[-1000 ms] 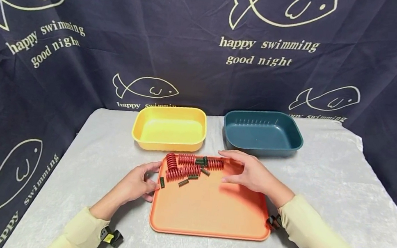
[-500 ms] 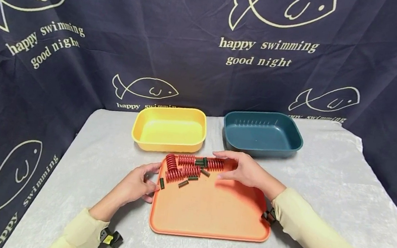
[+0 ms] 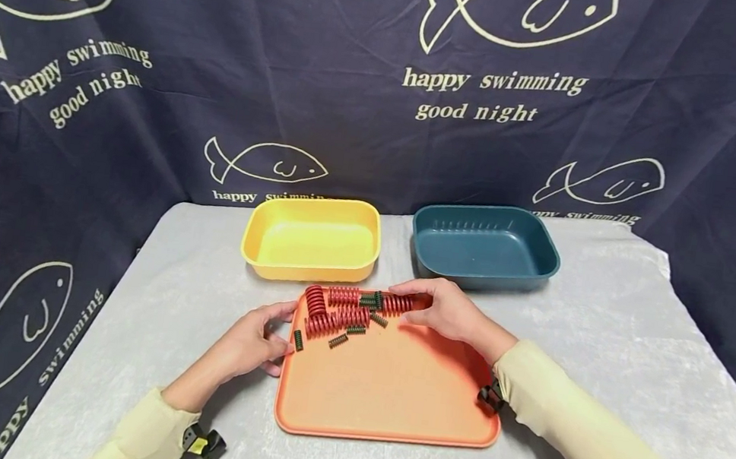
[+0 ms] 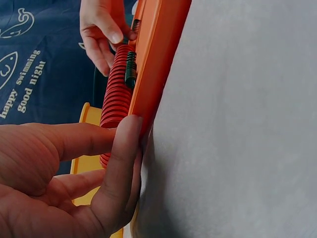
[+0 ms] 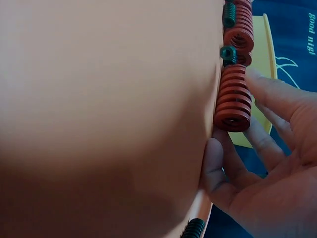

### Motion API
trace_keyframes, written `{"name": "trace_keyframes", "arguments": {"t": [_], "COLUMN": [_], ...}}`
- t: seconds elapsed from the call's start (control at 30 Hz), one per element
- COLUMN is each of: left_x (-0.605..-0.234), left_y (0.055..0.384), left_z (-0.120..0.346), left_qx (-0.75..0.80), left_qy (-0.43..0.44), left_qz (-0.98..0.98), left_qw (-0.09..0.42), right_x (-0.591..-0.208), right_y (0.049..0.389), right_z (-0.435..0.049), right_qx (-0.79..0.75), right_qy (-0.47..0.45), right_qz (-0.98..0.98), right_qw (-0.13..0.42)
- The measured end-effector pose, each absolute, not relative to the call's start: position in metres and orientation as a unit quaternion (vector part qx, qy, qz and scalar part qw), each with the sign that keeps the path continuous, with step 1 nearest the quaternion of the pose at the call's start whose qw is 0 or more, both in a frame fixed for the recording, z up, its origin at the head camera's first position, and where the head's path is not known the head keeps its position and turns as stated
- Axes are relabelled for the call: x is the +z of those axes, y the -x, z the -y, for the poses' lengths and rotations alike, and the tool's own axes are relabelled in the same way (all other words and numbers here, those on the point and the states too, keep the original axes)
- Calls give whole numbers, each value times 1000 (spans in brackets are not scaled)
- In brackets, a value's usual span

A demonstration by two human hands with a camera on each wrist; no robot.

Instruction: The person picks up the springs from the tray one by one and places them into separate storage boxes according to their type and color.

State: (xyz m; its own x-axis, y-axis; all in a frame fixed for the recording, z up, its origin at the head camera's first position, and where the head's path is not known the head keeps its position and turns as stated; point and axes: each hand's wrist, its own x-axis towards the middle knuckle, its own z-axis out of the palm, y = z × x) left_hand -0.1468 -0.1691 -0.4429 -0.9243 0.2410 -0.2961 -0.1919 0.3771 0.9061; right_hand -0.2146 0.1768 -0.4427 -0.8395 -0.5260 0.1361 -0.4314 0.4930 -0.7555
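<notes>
"What's the left hand (image 3: 254,338) got?"
"Its grip holds the left rim of the orange tray (image 3: 389,393)."
"And the right hand (image 3: 450,312)?"
"Grip loose, fingers parted around a red coil spring (image 5: 233,101) at the tray's far edge. Whether they touch it, I can't tell."
"The others?"
"More red springs (image 3: 325,324) and small green springs (image 3: 298,340) lie toward the far left corner. Beyond, a yellow tub (image 3: 307,276) and a teal tub (image 3: 486,281) stand on the worktop (image 3: 620,306)."

1. Left forearm (image 3: 140,427) extends from seven o'clock toward one.
2. Left hand (image 3: 249,341): fingers (image 4: 85,141) slightly bent, grip hard to judge.
3. Right forearm (image 3: 591,433) extends from four toward ten.
4. Right hand (image 3: 454,315): thumb (image 5: 214,154) and forefinger (image 5: 278,91) parted.
</notes>
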Motion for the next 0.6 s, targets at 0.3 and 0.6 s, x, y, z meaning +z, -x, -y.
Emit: {"name": "trace_keyframes", "arguments": {"t": [0.3,0.6], "left_x": [-443,-442], "left_y": [146,146], "left_z": [169,169], "left_qx": [561,562], "left_qy": [-14,-15], "left_qz": [-805,-803], "left_qw": [196,197], "right_x": [-445,-445], "right_y": [214,211], "right_z": [-171,-171], "right_qx": [-393,-377], "right_qy": [254,249], "right_qz": [-883,-892], "right_qw": [34,23]}}
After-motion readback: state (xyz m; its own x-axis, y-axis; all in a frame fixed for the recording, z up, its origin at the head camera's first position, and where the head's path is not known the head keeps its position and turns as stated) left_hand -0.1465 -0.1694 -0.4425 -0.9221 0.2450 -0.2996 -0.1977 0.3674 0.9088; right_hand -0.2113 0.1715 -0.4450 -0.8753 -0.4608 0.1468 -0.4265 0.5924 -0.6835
